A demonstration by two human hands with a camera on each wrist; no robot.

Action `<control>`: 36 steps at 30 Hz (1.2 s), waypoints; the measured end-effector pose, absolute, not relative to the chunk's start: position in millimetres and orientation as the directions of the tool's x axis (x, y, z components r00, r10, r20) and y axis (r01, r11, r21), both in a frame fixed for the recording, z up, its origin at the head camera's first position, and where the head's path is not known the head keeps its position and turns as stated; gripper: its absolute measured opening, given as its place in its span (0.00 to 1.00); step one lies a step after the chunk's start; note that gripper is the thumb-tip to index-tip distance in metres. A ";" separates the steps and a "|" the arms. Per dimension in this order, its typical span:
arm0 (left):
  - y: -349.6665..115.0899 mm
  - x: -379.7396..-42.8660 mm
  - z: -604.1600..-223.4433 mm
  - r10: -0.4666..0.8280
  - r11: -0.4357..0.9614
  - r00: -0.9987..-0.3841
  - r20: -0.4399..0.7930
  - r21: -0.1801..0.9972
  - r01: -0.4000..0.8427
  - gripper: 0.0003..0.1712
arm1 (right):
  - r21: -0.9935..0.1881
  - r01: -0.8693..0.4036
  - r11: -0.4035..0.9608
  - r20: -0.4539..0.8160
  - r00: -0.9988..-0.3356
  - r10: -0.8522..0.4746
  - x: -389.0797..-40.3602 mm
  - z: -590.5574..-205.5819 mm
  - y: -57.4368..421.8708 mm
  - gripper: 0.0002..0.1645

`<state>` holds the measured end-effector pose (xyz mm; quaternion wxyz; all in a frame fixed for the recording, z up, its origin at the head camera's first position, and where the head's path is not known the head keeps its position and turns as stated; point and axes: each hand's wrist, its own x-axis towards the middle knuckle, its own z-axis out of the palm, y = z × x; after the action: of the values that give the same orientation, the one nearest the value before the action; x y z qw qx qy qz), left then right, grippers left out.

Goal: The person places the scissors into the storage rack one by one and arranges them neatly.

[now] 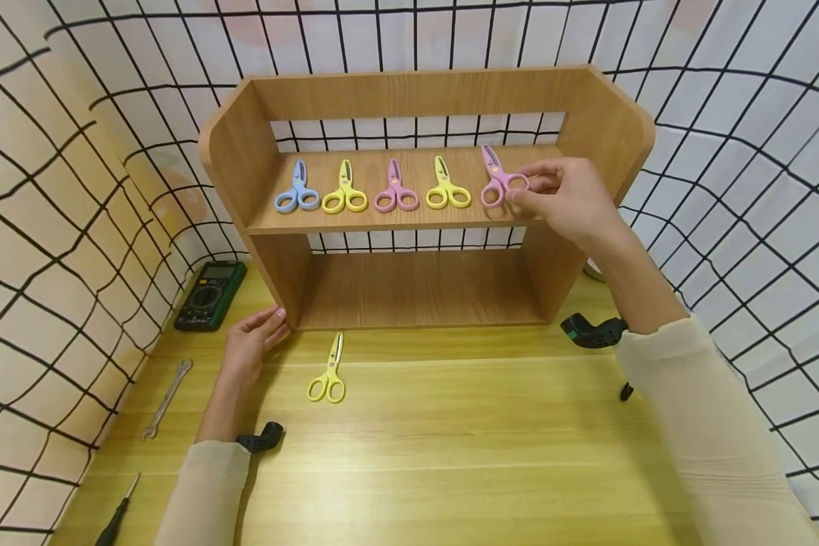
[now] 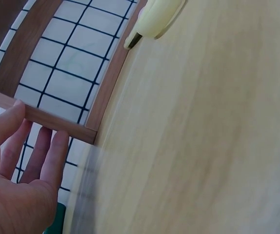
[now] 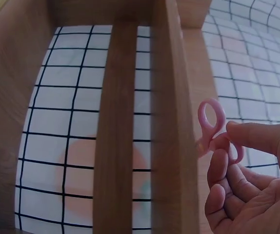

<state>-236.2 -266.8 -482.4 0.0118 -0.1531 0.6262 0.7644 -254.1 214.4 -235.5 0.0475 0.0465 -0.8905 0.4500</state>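
Observation:
My right hand [image 1: 573,196] pinches pink scissors [image 1: 497,182] by one handle loop, at the right end of the upper board of a wooden desk shelf [image 1: 416,92]. Their blades point toward the back. In the right wrist view, thumb and fingers close on the pink loop [image 3: 211,113]. To their left lie yellow scissors [image 1: 445,186], other pink scissors [image 1: 395,188], more yellow scissors [image 1: 345,189] and blue scissors [image 1: 298,189], in a row. My left hand [image 1: 249,341] grips the lower left side panel, thumb and fingers on its edge. Near it, yellow scissors [image 1: 329,375] lie on the table.
A green-cased multimeter [image 1: 208,296] lies left of the shelf. A wrench [image 1: 167,400] and a screwdriver [image 1: 117,509] lie along the table's left side. Grid-patterned cloth [image 1: 744,152] surrounds the table [image 1: 478,447]. A round object shows partly behind the shelf's right side.

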 end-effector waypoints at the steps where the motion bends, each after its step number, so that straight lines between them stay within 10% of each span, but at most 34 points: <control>1: -266.6 -236.4 -482.4 -0.176 -0.217 -0.953 -0.246 0.954 -0.206 0.21 | -0.805 -0.114 0.582 0.113 -0.993 -0.039 -257.8 -235.4 213.8 0.29; 28: -262.9 -237.8 -484.4 -0.188 -0.229 -0.956 -0.225 0.957 -0.180 0.19 | -0.641 -0.136 0.755 0.054 -0.990 -0.132 -275.7 -242.4 213.7 0.31; 36: -264.4 -236.0 -482.4 -0.182 -0.194 -0.955 -0.232 0.961 -0.196 0.23 | -0.639 -0.261 0.724 0.210 -0.964 -0.163 -244.6 -252.2 214.0 0.42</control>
<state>-236.0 -264.4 -482.4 0.0046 -0.1492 0.6349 0.7580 -244.6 214.0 -252.2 0.0697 0.1144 -0.9257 0.3538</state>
